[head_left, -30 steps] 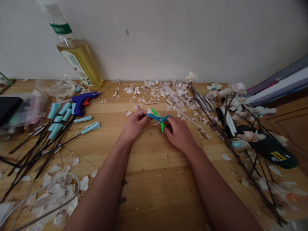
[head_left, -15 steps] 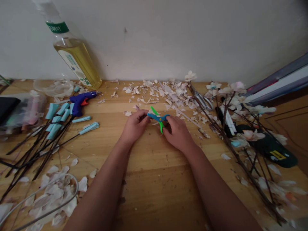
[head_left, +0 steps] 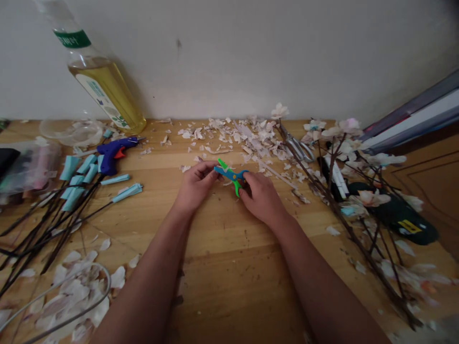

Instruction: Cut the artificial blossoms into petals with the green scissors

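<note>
My right hand (head_left: 261, 195) grips a small pair of scissors (head_left: 232, 175) with one blue and one green half; fingers and thumb sit at the handle loops. The blades point left and stand partly apart. My left hand (head_left: 196, 185) is closed in a pinch right at the blade tips. A small pale petal (head_left: 225, 168) shows at the blades beside the left fingertips; its outline is hard to make out. Both hands are above the middle of the wooden table (head_left: 222, 239).
Petal scraps (head_left: 215, 128) lie along the wall. To the left are an oil bottle (head_left: 103, 86), a blue glue gun (head_left: 114, 153), dark stems with light-blue wrapped ends (head_left: 73, 179), and loose petals with a cable (head_left: 107, 282). Flowering branches (head_left: 337, 215) and metal pliers (head_left: 297, 145) lie right.
The scissor blades have closed somewhat, the angle between blue and green being narrower. The whole scene has shifted slightly left with the camera; both hands keep their places relative to each other.
</note>
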Available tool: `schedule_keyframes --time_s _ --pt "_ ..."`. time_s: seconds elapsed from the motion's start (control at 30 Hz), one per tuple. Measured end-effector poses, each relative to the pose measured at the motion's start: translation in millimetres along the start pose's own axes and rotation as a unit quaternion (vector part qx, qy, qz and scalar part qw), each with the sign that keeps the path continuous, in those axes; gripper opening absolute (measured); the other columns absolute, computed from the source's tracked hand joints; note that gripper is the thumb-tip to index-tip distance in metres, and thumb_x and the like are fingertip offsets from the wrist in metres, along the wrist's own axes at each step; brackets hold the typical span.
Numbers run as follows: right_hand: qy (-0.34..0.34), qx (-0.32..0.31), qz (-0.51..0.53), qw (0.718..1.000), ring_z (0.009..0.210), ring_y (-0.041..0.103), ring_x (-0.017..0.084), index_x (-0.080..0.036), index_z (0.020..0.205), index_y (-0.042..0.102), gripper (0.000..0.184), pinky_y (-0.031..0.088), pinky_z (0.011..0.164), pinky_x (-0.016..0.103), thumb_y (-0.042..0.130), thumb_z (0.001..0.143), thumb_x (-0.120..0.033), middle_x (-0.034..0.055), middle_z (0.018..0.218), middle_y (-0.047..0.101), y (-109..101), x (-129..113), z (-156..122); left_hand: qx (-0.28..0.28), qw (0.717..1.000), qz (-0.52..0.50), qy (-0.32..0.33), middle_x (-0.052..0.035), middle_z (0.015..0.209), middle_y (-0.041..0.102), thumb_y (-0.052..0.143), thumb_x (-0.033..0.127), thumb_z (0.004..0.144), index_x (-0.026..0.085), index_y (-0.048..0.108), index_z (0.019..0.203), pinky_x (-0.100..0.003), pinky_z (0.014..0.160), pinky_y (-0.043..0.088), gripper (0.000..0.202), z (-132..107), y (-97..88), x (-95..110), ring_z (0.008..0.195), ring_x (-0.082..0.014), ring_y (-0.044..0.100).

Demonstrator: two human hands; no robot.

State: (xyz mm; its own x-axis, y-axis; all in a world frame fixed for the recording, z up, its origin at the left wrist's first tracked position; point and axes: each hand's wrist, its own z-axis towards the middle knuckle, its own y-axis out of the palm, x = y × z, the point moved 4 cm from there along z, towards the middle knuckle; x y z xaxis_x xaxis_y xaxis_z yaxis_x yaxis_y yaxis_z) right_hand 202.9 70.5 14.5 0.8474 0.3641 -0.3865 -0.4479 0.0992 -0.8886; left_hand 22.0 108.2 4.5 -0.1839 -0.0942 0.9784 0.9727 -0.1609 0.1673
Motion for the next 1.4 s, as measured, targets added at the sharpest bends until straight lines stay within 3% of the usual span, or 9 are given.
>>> schedule_keyframes --time_s 0.6,0.87,1.4 --pt "0.004 0.009 0.054 0.998 0.082 0.055 0.026 -0.021 0.093 0.053 0.009 0.039 0.074 0.036 0.050 0.084 -0.023 0.0078 0.085 0.063 7 -2 1 -0.010 1.000 -0.002 0.026 -0.0018 0.075 0.067 0.075 0.039 0.080 0.018 0.065 0.083 -0.026 0.069 0.050 0.023 0 6.3 0 0.070 -0.0129 0.062" --pt "0.014 0.009 0.056 0.998 0.082 0.055 0.025 -0.020 0.092 0.054 0.009 0.037 0.073 0.036 0.050 0.086 -0.024 0.0083 0.085 0.063 7 -2 1 0.016 0.999 -0.024 0.035 -0.0007 0.073 0.066 0.072 0.039 0.083 0.018 0.066 0.084 -0.025 0.069 0.050 0.022 0 8.4 -1 0.068 -0.0115 0.062" --pt "0.005 0.028 0.021 0.999 0.083 0.055 0.026 -0.021 0.093 0.053 0.009 0.037 0.075 0.037 0.049 0.085 -0.024 0.0085 0.085 0.063 5 0 -1 0.031 0.991 0.114 0.063 -0.0009 0.070 0.066 0.058 0.020 0.086 0.018 0.067 0.077 -0.024 0.067 0.049 0.013 -2 6.4 9 0.068 -0.0125 0.060"
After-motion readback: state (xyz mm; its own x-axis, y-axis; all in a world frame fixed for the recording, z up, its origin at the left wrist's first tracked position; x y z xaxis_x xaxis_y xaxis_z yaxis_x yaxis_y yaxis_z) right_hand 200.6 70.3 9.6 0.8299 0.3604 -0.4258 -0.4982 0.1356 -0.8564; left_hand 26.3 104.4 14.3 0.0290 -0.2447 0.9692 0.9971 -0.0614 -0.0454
